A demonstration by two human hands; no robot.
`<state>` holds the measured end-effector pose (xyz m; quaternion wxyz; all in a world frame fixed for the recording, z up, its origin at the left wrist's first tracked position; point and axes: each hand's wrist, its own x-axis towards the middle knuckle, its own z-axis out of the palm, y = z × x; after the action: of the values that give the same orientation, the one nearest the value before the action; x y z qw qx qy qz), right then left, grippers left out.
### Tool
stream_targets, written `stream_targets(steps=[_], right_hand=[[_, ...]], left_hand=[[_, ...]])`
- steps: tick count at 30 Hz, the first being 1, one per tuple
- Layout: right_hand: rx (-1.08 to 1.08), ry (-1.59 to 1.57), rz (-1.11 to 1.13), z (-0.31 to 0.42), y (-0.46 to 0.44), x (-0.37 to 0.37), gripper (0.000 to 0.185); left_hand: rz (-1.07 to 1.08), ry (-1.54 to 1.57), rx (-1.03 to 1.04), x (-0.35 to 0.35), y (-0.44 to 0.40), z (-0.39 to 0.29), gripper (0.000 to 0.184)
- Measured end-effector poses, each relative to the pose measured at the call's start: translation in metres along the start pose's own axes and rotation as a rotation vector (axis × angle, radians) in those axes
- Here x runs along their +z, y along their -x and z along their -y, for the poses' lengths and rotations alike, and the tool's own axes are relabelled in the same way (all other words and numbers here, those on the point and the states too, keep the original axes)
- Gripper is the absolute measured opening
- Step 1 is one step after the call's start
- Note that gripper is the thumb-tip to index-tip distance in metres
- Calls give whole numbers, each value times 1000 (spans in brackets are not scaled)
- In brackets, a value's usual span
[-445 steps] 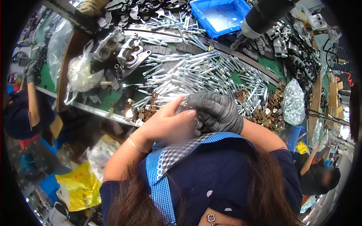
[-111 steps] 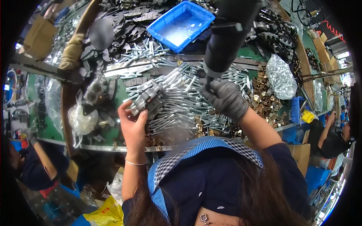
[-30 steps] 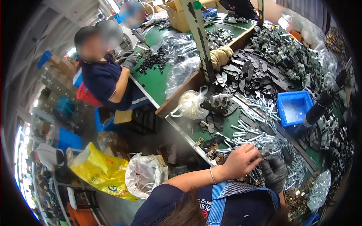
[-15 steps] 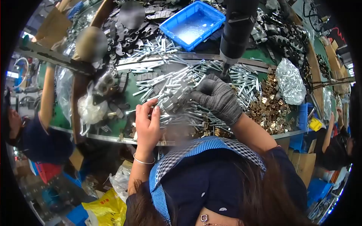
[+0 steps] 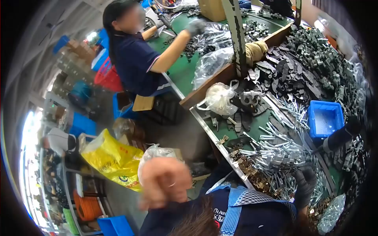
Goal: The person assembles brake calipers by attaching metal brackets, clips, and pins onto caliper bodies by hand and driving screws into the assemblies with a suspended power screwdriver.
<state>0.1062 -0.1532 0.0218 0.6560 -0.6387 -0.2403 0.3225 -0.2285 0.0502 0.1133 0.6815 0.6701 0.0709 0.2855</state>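
Right hand (image 5: 305,185), gloved: fingers bent, tips at the near edge of a grey metal part (image 5: 280,160); whether the grip is closed on it cannot be told. The part lies over the heap of silvery pins (image 5: 273,141) on the green tabletop (image 5: 258,122). Left hand (image 5: 167,181), bare: raised off the tabletop edge, in front of a white bag (image 5: 155,151); fingers curled, blurred, contents of grip not determinable. Small brownish clips (image 5: 252,173) along the near edge, beside the pins. Beyond the pins: blue tray (image 5: 325,120), with a black tool (image 5: 340,135) just beside it. Farther out, dark flat plates (image 5: 289,72) in a pile; across the wooden divider (image 5: 208,88), a co-worker (image 5: 136,59).
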Motion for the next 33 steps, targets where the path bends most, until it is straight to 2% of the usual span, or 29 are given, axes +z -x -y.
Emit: stream_targets(steps=[2,3,5,6,7,9,10,14,20,23,25,29,32,33], right_hand=[[-95,139,19,-5,0,-3,19],[-100,136,20,-2,2,-2,19],[28,187,8,6,8,2,18],[-77,190,58,-1,6,0,17],[-78,190,60,-1,7,2,17],[-22,134,17,-8,9,4,15],[4,100,3,-14,9,1,14],[134,68,24,-20,7,-2,11],[111,13,13,-31,3,-7,12],[201,-25,29,-22,2,-3,12],[217,-127,3,-25,1,-2,12],[206,-141,-2,-22,1,-1,13],[253,-144,29,-35,-1,-11,12],[169,-149,20,-37,-2,-11,11]], left_hand=[[-30,-243,-160,6,-22,22,23],[101,-283,79,12,-59,52,22],[96,-568,-176,36,-78,87,29],[138,-595,-210,44,-85,103,36],[180,-623,-245,52,-89,117,43],[238,-700,-170,64,-97,139,56],[308,-711,-210,69,-103,140,64],[391,-722,-134,90,-115,158,67],[416,-866,-183,106,-129,160,62],[388,-854,-184,118,-135,167,58],[378,-890,-262,123,-141,170,55],[373,-890,-175,128,-146,177,52],[370,-723,-241,125,-151,179,49],[351,-612,-252,124,-152,179,49]])
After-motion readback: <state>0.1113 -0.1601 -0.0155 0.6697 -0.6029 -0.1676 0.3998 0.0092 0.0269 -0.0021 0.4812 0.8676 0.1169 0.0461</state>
